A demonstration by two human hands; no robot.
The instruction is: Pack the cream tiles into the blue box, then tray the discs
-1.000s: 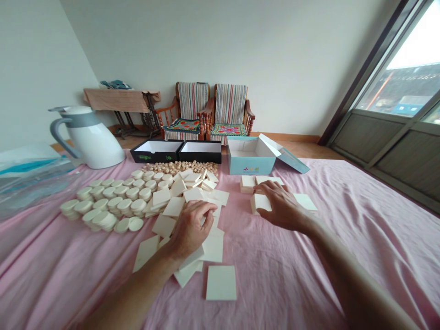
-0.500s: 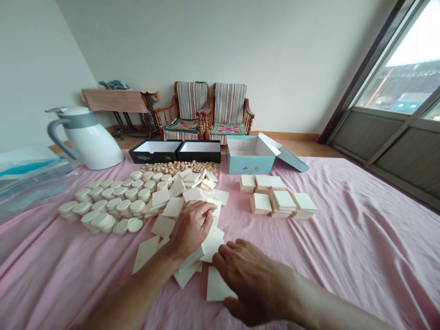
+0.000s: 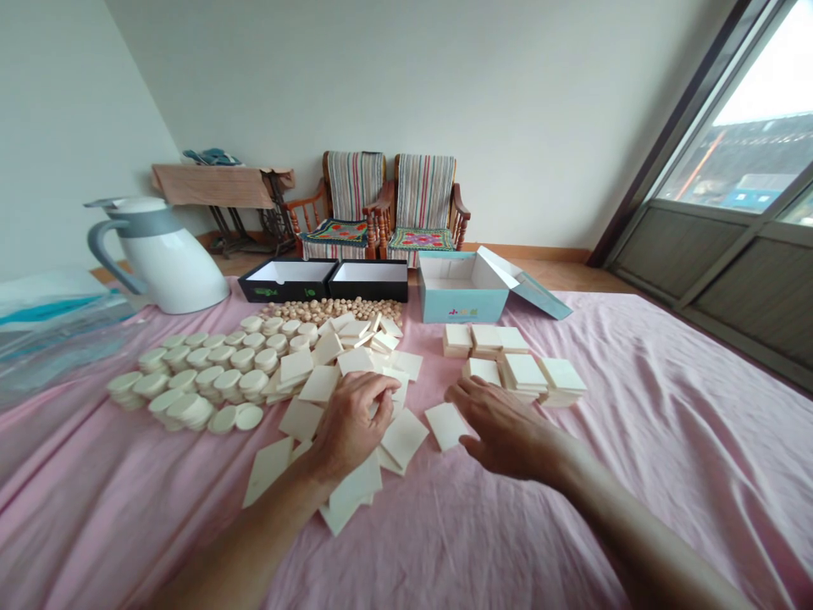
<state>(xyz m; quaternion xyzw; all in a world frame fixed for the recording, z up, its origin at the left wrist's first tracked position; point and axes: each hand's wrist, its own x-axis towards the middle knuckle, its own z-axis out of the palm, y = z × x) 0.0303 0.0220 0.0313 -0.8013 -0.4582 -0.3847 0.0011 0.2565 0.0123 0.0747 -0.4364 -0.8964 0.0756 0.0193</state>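
My left hand (image 3: 359, 415) rests over a loose heap of thin pale wooden squares (image 3: 321, 383). Its fingers are curled with the thumb pressed toward them, and whatever lies inside is hidden. To the right, my right hand (image 3: 501, 424) has one wooden square tile (image 3: 445, 425) between its fingertips and thumb, low over the cloth. Just beyond that hand stand several stacks of square tiles (image 3: 524, 373), the nearest partly covered by its fingers. Left of the heap, rows of stacked wooden discs (image 3: 190, 407) lie close together.
Small wooden beads (image 3: 336, 308) are spread before two black box halves (image 3: 368, 280). A light blue box (image 3: 463, 296) with its lid (image 3: 539, 292) leaning beside it stands behind the tile stacks. A white jug (image 3: 168, 263) and plastic bags (image 3: 44, 330) occupy the left. Pink cloth (image 3: 666, 440) covers the surface.
My right hand has moved forward and to the right, with the wooden square tile shifting along toward the stacks. My left hand has stayed about where it was.
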